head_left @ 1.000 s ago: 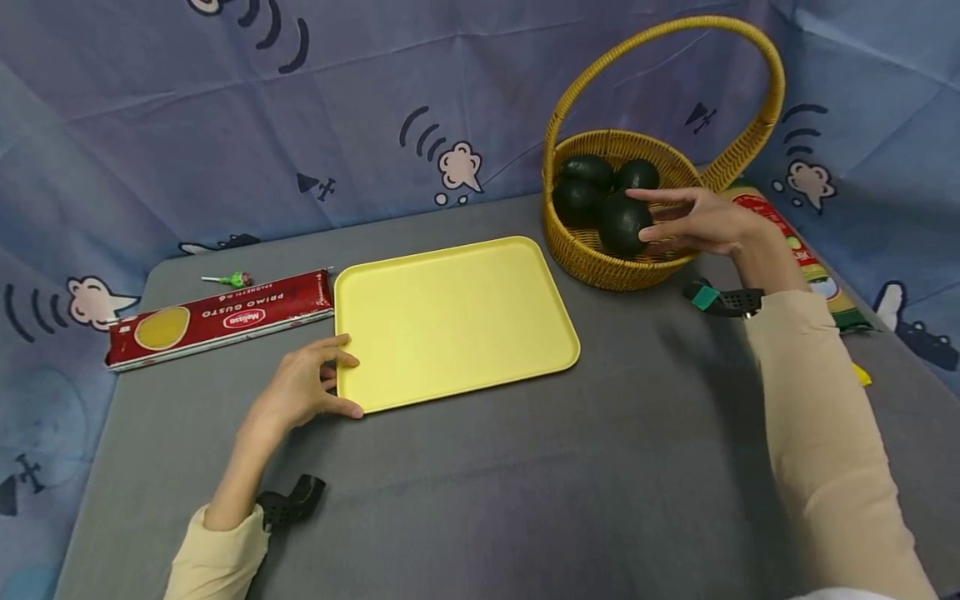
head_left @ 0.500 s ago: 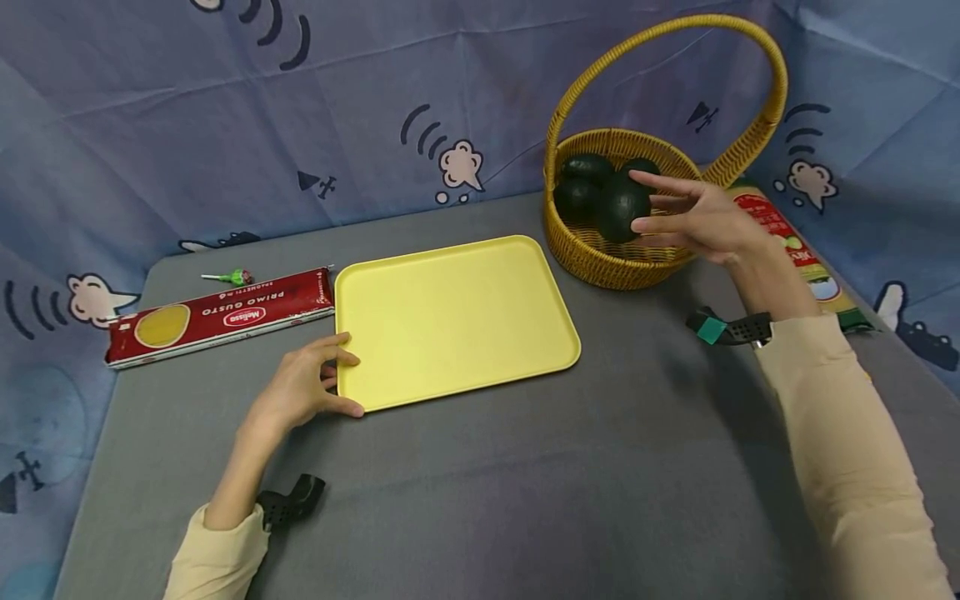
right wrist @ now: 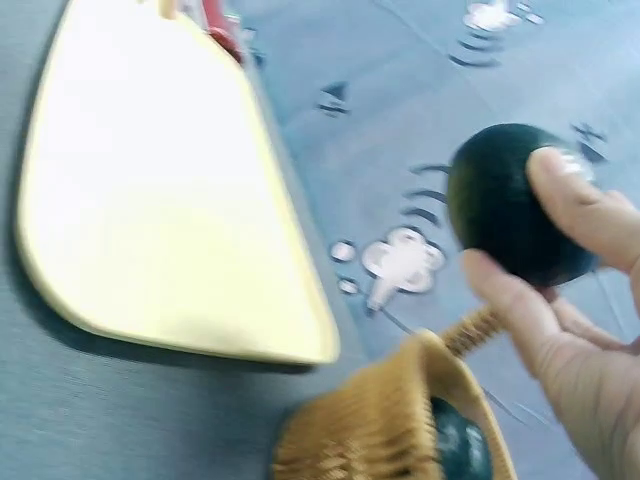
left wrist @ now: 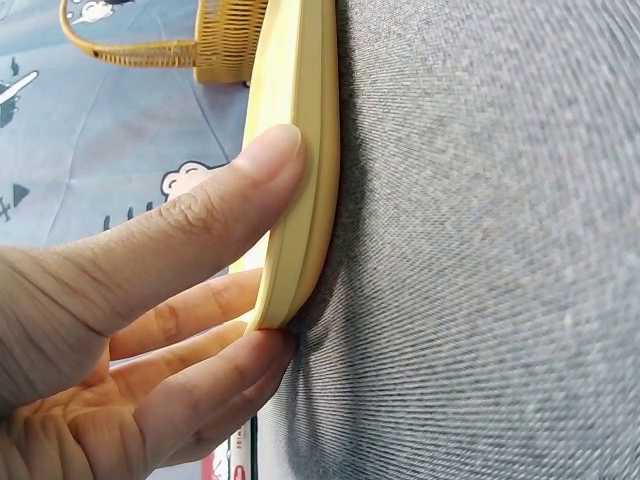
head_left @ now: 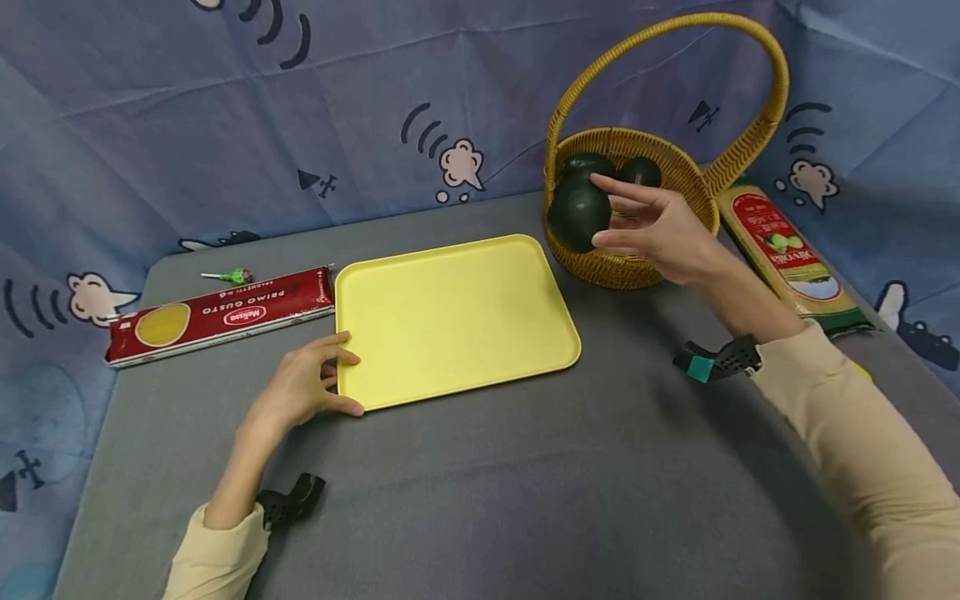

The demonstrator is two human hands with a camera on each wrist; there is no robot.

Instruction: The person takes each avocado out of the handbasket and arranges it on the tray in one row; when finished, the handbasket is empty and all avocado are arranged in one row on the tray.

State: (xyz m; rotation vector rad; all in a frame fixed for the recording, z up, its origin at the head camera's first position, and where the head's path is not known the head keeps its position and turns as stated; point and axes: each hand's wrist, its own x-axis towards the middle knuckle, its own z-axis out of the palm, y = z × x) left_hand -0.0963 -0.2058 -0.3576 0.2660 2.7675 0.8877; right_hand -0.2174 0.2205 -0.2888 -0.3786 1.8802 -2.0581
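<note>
My right hand (head_left: 660, 227) grips a dark green avocado (head_left: 579, 218) between thumb and fingers, over the left front rim of the wicker basket (head_left: 626, 273). In the right wrist view the held avocado (right wrist: 510, 205) stands out against the backdrop, above the basket. More avocados (head_left: 640, 172) lie inside the basket, partly hidden by the held one. At the near left corner of the yellow tray (head_left: 457, 321), my left hand (head_left: 300, 383) holds the edge. The left wrist view has the thumb (left wrist: 235, 190) on the near side and fingers bent around the corner.
A red spaghetti pack (head_left: 221, 318) lies left of the tray, with a green lollipop (head_left: 238, 277) behind it. Right of the basket lies a red, yellow and green bag (head_left: 791, 254). A patterned cloth backdrop (head_left: 360, 108) rises behind the table (head_left: 480, 492).
The right hand has lifted the avocado from among the others in the basket and carried it left to the rim. The left hand and tray have stayed put.
</note>
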